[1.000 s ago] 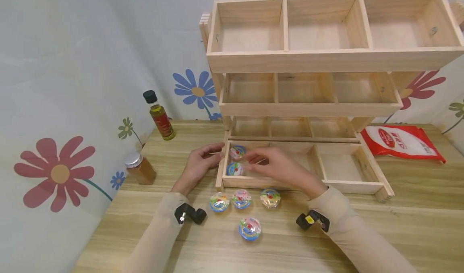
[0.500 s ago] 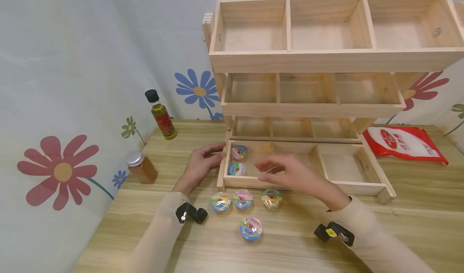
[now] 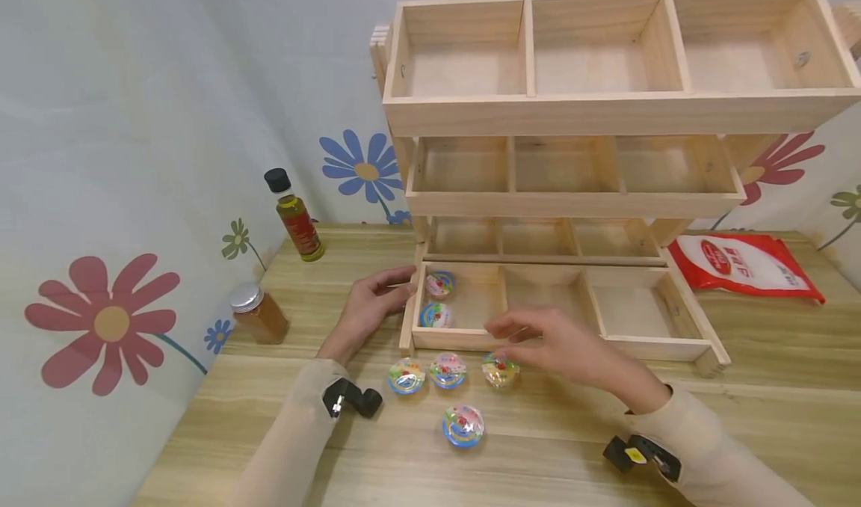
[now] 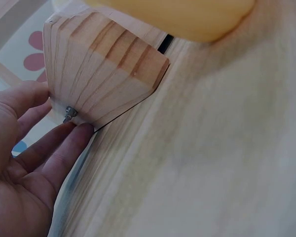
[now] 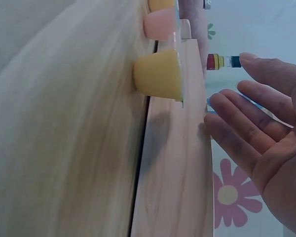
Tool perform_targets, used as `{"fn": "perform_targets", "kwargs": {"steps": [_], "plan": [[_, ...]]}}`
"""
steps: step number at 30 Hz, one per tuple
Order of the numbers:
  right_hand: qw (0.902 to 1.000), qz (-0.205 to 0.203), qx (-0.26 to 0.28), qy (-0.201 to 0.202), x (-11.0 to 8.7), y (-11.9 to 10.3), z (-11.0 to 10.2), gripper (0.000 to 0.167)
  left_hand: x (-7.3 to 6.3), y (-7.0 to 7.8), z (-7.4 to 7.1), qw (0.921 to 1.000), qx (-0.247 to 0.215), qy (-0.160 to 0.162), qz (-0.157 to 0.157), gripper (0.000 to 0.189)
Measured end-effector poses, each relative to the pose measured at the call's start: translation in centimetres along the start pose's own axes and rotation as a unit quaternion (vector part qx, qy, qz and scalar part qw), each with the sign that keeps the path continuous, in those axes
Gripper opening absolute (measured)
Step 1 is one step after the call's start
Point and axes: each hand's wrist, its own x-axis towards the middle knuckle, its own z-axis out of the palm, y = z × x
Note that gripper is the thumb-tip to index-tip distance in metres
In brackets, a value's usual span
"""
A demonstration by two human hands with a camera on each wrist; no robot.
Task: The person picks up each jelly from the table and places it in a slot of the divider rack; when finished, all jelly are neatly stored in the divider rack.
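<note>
My left hand (image 3: 368,309) rests its fingertips against the side panel of a wooden rack (image 3: 605,117); in the left wrist view they touch the panel (image 4: 101,64) beside a small metal bolt. Nothing is between the fingers of my right hand (image 3: 561,346), which hovers at the front edge of the bottom tray. Just below its fingertips stands a yellow jelly cup (image 5: 158,74), its printed lid (image 3: 498,376) partly covered by them in the head view. Two more jelly cups (image 3: 435,315) sit in the bottom tray's left compartment. Left of the yellow one, a pink jelly cup (image 5: 159,24) stands on the table.
Another jelly cup (image 3: 463,426) stands nearer the front, and one more (image 3: 406,377) at the row's left end. A spice jar (image 3: 258,314) and an oil bottle (image 3: 300,226) stand at left. A red-and-white bag (image 3: 747,265) lies right of the rack.
My right hand has drawn back from the cups in the left compartment, moving right and toward the front, to the yellow jelly cup. The left hand stays at the rack's side.
</note>
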Motion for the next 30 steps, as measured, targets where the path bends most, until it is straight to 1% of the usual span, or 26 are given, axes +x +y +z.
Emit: {"fn": "perform_targets", "kwargs": {"steps": [3,8,15,23,30], "plan": [[1.0,0.002,0.003,0.002,-0.4,0.1,0.1,0.027,0.0,0.1,0.0,1.0,-0.003,0.0,-0.001,0.041],[0.9999,-0.002,-0.01,0.006,-0.9,0.2,0.2,0.028,-0.1,0.0,0.1,1.0,-0.004,-0.001,-0.002,0.042],[0.9999,-0.003,-0.014,0.007,-1.6,0.4,0.3,0.027,0.0,-0.1,0.0,1.0,-0.004,0.0,0.0,0.041],[0.9998,0.004,-0.018,-0.005,-1.8,0.8,0.6,0.028,0.2,-0.5,-0.1,1.0,-0.005,0.002,0.003,0.04],[0.9985,-0.011,-0.052,-0.012,-1.8,1.1,0.7,0.032,0.1,-0.3,-0.1,1.0,-0.005,0.001,0.001,0.04]]}}
